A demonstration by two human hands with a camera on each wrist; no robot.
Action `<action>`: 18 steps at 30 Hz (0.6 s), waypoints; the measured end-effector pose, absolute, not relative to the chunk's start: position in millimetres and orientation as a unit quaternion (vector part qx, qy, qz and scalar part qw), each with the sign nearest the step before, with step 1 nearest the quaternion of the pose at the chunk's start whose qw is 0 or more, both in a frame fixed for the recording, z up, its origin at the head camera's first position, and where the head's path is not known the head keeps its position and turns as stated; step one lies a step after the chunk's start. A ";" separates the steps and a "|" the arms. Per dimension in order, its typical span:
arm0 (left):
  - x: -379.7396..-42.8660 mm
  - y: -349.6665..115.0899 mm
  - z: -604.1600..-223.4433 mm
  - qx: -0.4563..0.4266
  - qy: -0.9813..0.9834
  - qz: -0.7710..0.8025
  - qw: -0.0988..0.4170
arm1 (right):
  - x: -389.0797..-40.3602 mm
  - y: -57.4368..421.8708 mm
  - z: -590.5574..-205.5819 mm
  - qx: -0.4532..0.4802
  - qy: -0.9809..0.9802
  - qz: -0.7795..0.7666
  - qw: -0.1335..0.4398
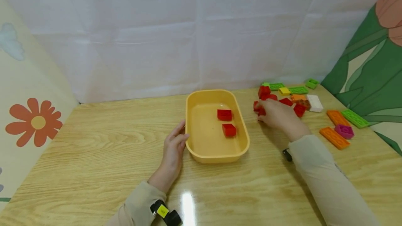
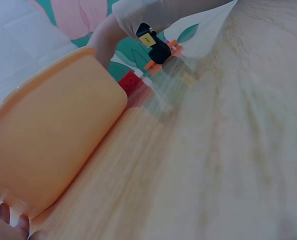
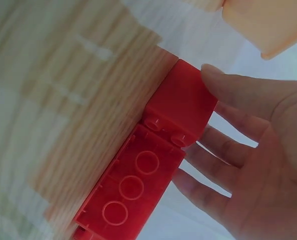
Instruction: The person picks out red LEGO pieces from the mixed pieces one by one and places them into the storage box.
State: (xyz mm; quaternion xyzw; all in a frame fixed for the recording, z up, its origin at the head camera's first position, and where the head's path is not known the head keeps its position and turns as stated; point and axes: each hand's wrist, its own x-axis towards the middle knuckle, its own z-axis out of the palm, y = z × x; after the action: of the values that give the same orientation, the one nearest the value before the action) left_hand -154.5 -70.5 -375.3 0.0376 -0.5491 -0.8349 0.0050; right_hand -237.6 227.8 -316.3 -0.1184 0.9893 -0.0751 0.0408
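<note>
A yellow plastic bin point(image 1: 216, 158) stands on the table with two red toy bricks point(image 1: 224, 115) lying inside it. My left hand point(image 1: 173, 151) rests against its left side, thumb at the rim; in the left wrist view the fingertips point(image 2: 22, 223) meet the outer wall. To the right of the bin, my right hand point(image 1: 276, 114) reaches into a cluster of red bricks. In the right wrist view its thumb and fingers pinch a red brick point(image 3: 181, 100) on the table. Right against that one lies a longer red brick point(image 3: 131, 187), its hollow underside with round tubes showing.
Behind the red bricks lie green plates point(image 1: 298, 90), a yellow brick point(image 1: 284, 91) and a white brick point(image 1: 314, 103). Farther right are orange plates point(image 1: 334, 138), a magenta brick point(image 1: 344, 131) and another green plate point(image 1: 355, 118). A white cloth point(image 1: 141, 44) hangs along the table's back edge.
</note>
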 end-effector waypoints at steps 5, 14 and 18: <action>-154.0 -70.5 -374.7 0.035 -0.552 -0.833 0.005 | -235.9 228.8 -316.4 -0.118 0.989 -0.073 0.050; -154.0 -70.9 -375.1 0.029 -0.555 -0.831 0.004 | -232.1 229.0 -316.6 -0.116 0.989 -0.069 0.057; -154.2 -71.1 -375.4 0.030 -0.557 -0.830 0.006 | -233.1 228.0 -316.4 -0.115 0.989 -0.070 0.061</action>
State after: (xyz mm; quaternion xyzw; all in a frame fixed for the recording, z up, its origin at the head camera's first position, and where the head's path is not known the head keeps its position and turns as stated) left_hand -154.2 -71.1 -375.4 0.0303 -0.5573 -0.8298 0.0058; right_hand -233.1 228.0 -316.4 -0.1146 0.9891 -0.0696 0.0610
